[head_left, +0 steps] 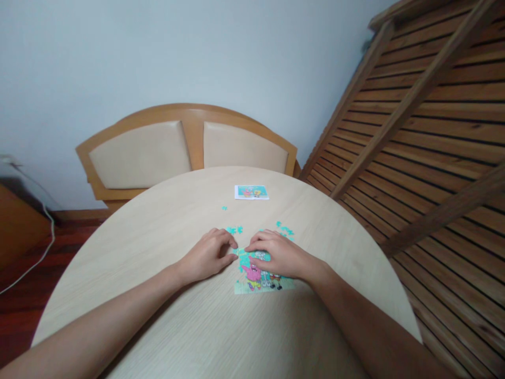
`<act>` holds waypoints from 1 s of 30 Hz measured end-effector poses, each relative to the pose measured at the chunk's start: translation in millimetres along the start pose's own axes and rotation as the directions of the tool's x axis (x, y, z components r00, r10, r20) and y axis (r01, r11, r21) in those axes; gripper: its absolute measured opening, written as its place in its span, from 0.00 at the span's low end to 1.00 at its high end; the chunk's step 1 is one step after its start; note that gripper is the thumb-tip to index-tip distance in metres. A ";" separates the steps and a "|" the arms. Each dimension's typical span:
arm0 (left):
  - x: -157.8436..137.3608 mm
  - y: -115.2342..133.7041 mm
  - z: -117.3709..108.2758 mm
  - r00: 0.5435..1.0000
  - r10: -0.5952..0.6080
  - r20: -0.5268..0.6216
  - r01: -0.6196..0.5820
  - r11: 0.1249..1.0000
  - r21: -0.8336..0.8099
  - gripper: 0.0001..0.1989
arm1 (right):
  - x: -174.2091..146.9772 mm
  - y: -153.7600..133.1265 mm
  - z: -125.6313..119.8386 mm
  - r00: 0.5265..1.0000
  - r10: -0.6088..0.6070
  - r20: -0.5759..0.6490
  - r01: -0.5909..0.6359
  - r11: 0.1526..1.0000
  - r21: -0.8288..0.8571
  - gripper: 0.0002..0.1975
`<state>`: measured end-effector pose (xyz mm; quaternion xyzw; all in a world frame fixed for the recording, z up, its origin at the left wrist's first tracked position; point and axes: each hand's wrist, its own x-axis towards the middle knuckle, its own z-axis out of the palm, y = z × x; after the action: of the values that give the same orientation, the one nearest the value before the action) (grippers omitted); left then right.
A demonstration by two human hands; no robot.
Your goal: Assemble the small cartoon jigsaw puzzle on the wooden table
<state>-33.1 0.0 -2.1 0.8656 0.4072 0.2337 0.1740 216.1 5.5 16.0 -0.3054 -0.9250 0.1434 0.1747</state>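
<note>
A partly assembled jigsaw puzzle (253,281) lies flat on the table, showing a pink starfish and other cartoon figures on teal. My left hand (209,255) is at its upper left edge, thumb and forefinger curled around a small teal puzzle piece (235,251). Over the puzzle's right part rests my right hand (282,253), its fingertips touching the upper left area and its thumb apart below them. That hand hides much of the puzzle's right side. Loose teal pieces (239,230) lie just beyond my left fingers, and several more pieces (284,229) beyond my right knuckles.
Farther back on the round wooden table (165,221) lies a picture card (252,192) with a similar cartoon. One loose piece (224,208) sits in front of it. A padded headboard (193,137) stands behind the table, and a slatted wooden frame (414,121) leans at the right.
</note>
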 end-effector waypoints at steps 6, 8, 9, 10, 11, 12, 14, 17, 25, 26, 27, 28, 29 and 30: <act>0.3 0.1 0.9 1.000 0.009 -0.010 -0.008 1.000 0.017 0.07 | -0.6 1.1 0.4 1.000 0.011 0.005 -0.011 1.000 -0.010 0.12; 0.3 1.9 0.6 1.000 0.005 -0.009 -0.005 1.000 0.021 0.06 | -0.8 1.6 0.8 1.000 0.011 0.003 -0.011 1.000 -0.013 0.12; 0.2 3.3 0.3 1.000 0.002 -0.005 -0.001 1.000 0.022 0.06 | -0.9 1.8 0.9 1.000 0.011 0.002 -0.011 1.000 -0.013 0.12; 0.1 4.7 0.0 1.000 -0.002 -0.002 0.002 1.000 0.024 0.06 | -1.0 1.9 1.1 1.000 0.011 0.003 -0.011 1.000 -0.013 0.12; -0.1 6.0 -0.4 1.000 -0.006 0.002 0.006 1.000 0.025 0.06 | -1.1 1.9 1.2 1.000 0.010 0.004 -0.010 1.000 -0.013 0.12; -0.3 7.1 -0.7 1.000 -0.006 0.004 0.006 1.000 0.026 0.06 | -1.2 1.9 1.3 1.000 0.010 0.004 -0.010 1.000 -0.011 0.12; -0.7 8.5 -1.1 1.000 0.005 0.008 -0.006 1.000 0.025 0.07 | -1.3 1.9 1.5 1.000 0.007 0.001 -0.007 1.000 -0.007 0.12; -0.7 8.3 -1.0 0.999 0.032 0.018 -0.033 0.999 0.019 0.06 | -1.5 1.9 1.4 1.000 0.007 -0.005 -0.007 1.000 0.000 0.12; 0.6 8.1 -4.8 0.993 0.110 0.045 -0.113 0.991 0.071 0.06 | -1.1 -0.2 0.8 1.000 0.021 0.013 -0.021 1.000 -0.006 0.13; 0.6 8.6 -6.0 0.989 0.139 0.057 -0.144 0.985 0.098 0.07 | -0.7 -0.4 0.9 1.000 0.019 0.013 -0.019 1.000 -0.006 0.13; 0.6 9.1 -7.4 0.982 0.172 0.072 -0.180 0.975 0.127 0.08 | -0.5 0.1 0.6 1.000 0.014 0.015 -0.014 1.000 -0.005 0.13; 0.6 9.6 -8.8 0.975 0.206 0.089 -0.218 0.963 0.159 0.10 | -0.5 1.4 -0.3 1.000 0.008 0.015 -0.008 1.000 -0.003 0.13; 0.6 10.2 -10.3 0.965 0.239 0.106 -0.255 0.948 0.190 0.10 | -1.0 3.9 -2.1 1.000 0.005 0.010 -0.005 1.000 -0.002 0.13; 0.5 10.8 -11.9 0.955 0.268 0.125 -0.290 0.932 0.218 0.11 | -2.2 7.8 -4.9 1.000 0.009 -0.004 -0.009 1.000 -0.002 0.13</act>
<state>-32.7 -4.9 13.2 0.9390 0.2962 0.1657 0.0545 223.7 11.0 16.9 -0.3102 -0.9234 0.1426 0.1753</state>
